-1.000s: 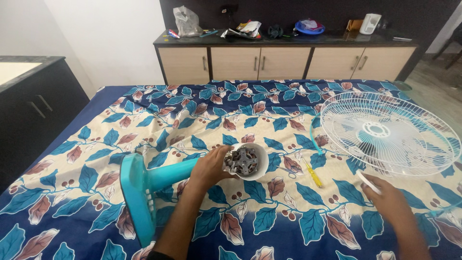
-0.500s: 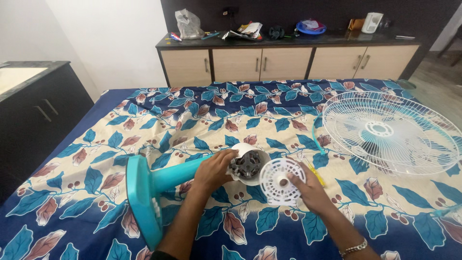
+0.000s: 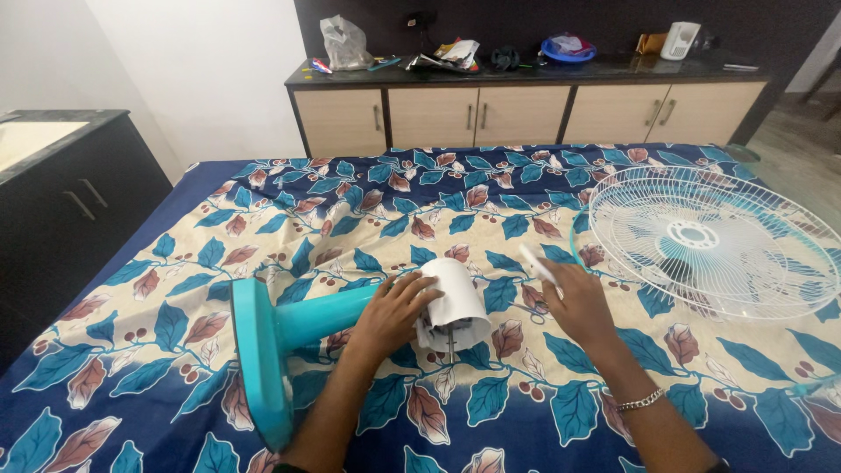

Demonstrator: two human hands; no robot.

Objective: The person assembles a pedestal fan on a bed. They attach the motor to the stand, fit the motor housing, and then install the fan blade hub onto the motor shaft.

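Two-handed over the table, spread with a leaf-print cloth. Found the left hand wrapped around the white motor housing, fingers curled over its left flank and closed on it. Saw the housing near the middle of the table, at the right end of the teal fan stand, long axis running left to right and tipped a little toward the near edge, with a thin shaft poking out on the near side. Noted the stand's flat base up on its edge at the left.

Found the right hand just right of the housing and apart from it, fingers closed on a thin white round cover, seen edge-on and tilted. Judged the cover to lie right of the housing and slightly farther away, with the right hand nearer to the housing's shaft end than the left.

Saw a white wire fan guard lying flat at the far right of the table. Noted along the far sideboard: a crumpled clear plastic bag at the left, a round blue bowl right of the middle, a small brown carton, then a white boxy device. Could make out no labels or signs.
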